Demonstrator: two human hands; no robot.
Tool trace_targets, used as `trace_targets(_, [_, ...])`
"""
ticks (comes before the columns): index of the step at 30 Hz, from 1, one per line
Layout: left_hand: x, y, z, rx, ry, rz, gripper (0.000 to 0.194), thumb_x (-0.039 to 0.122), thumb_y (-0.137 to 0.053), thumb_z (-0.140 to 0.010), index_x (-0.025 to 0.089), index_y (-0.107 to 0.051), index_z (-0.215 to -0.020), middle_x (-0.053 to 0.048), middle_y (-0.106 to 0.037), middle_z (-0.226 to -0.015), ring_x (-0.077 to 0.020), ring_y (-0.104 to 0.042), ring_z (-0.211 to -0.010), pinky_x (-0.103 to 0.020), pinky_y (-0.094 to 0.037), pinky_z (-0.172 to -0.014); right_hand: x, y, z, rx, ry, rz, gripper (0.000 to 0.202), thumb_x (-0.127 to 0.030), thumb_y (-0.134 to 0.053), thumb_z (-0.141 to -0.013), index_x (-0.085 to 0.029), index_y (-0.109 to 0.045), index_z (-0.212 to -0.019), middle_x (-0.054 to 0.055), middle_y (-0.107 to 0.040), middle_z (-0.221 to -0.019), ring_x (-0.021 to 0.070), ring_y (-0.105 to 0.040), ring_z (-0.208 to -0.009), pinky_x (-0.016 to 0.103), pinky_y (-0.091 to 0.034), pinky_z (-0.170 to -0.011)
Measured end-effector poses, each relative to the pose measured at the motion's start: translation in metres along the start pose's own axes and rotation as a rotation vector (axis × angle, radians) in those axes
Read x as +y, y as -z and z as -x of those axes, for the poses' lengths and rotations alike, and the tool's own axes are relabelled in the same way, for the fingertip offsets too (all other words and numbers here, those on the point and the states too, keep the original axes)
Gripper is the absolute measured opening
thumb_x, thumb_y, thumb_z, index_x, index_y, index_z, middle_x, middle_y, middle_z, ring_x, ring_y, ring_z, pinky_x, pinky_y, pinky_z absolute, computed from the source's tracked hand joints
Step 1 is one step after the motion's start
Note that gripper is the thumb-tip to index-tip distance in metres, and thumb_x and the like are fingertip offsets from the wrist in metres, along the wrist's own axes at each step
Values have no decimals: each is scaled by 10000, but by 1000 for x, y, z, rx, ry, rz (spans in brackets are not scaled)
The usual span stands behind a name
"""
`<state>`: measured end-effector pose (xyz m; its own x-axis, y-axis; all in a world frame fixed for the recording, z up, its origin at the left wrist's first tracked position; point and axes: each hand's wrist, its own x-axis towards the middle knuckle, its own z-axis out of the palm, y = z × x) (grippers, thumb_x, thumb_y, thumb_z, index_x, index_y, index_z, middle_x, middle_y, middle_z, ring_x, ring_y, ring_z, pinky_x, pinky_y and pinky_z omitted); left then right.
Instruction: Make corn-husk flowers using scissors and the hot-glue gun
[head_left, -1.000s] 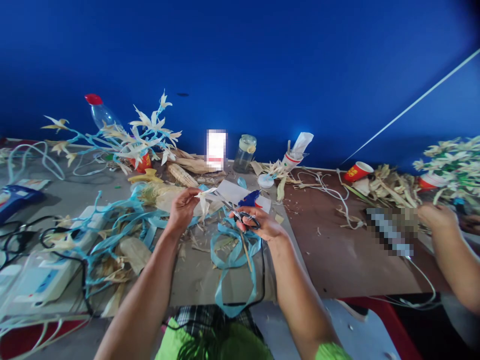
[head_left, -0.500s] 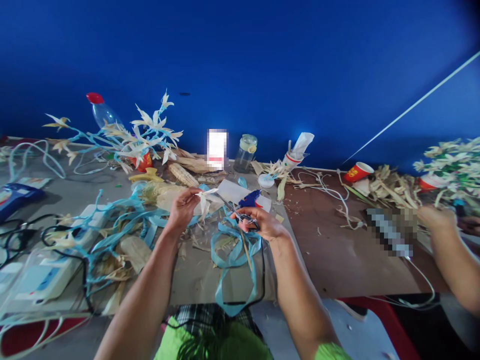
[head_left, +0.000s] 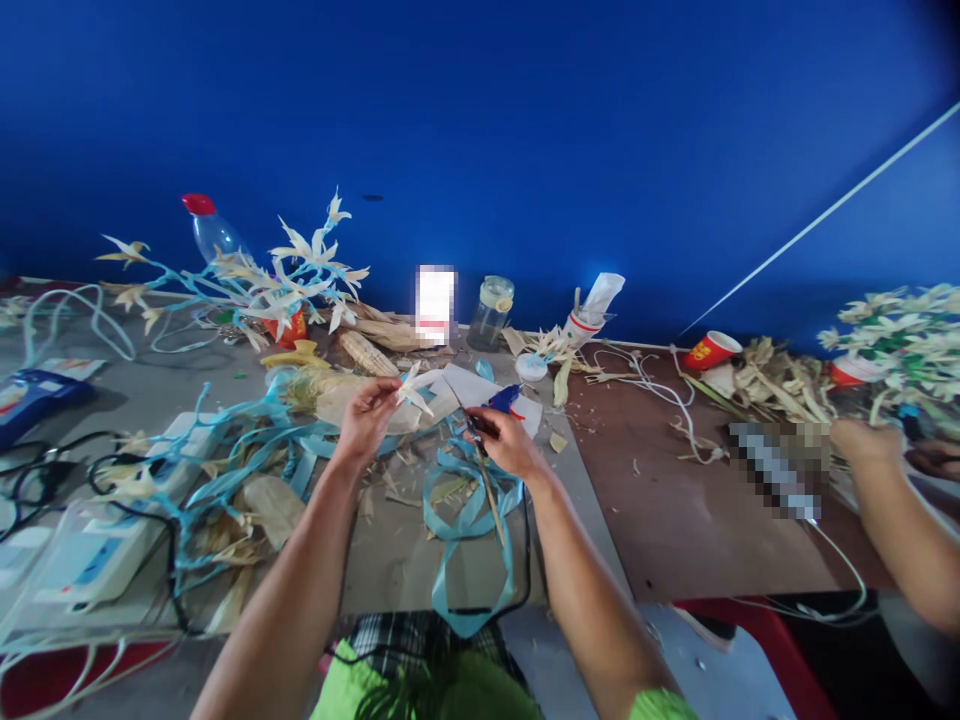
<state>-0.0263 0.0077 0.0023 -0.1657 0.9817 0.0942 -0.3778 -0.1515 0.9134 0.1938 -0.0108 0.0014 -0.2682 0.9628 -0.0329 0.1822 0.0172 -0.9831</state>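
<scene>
Between the fingers of my left hand [head_left: 367, 418] is a white corn-husk flower [head_left: 415, 392] with pointed petals. My right hand [head_left: 508, 440] grips a pair of scissors [head_left: 463, 405], whose blades point up and left, a short way right of the flower. Behind the scissors lie a sheet of white paper [head_left: 466, 382] and a blue tool [head_left: 505, 398], partly covered by my right hand. Under my hands, a loop of light blue ribbon [head_left: 437, 590] and a thin stick [head_left: 491, 500] rest on the grey table [head_left: 390, 570].
At left are blue-wrapped branches [head_left: 217, 470], a white power box [head_left: 97, 550] and dark cables. Husk flowers on blue stems [head_left: 300, 250], a corn cob [head_left: 365, 354] and a clear jar [head_left: 491, 315] stand or lie behind. A co-worker's hand [head_left: 870, 440] is at right.
The scissor blades have drawn back from the flower to the right, and my right hand has turned. The flower now shows its spread petals. The view has shifted slightly.
</scene>
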Motion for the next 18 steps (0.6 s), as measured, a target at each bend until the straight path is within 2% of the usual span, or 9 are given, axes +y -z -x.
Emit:
trace_targets(5, [-2,2,0,-23,-11,0,258,237,-780,-517,162,-659,-732,5,-643,-693,-99,-552,-609,-210,-406,-580,-7,9,7,-77,15,-242,425,-441,-630,-732,-176,-632,-1065,-9,-562,-649,129,-495,-628,266,-385,-612])
trace_targets(9, [-1,3,0,-32,-34,-21,231,235,-767,-528,167,-668,-726,0,-649,-712,-114,-564,-657,-225,-421,-631,-10,16,12,-224,42,-399,493,-524,-626,-719,-161,-636,-1052,3,-539,-635,128,-435,-582,276,-336,-571])
trace_targets(18, [-2,5,-1,-62,-55,-67,200,188,-730,-540,175,-682,-734,-7,-660,-743,-142,-581,-717,-248,-430,-684,-11,22,15,-355,10,-408,536,-530,-650,-695,-124,-612,-1042,9,-528,-641,113,-424,-567,254,-289,-542])
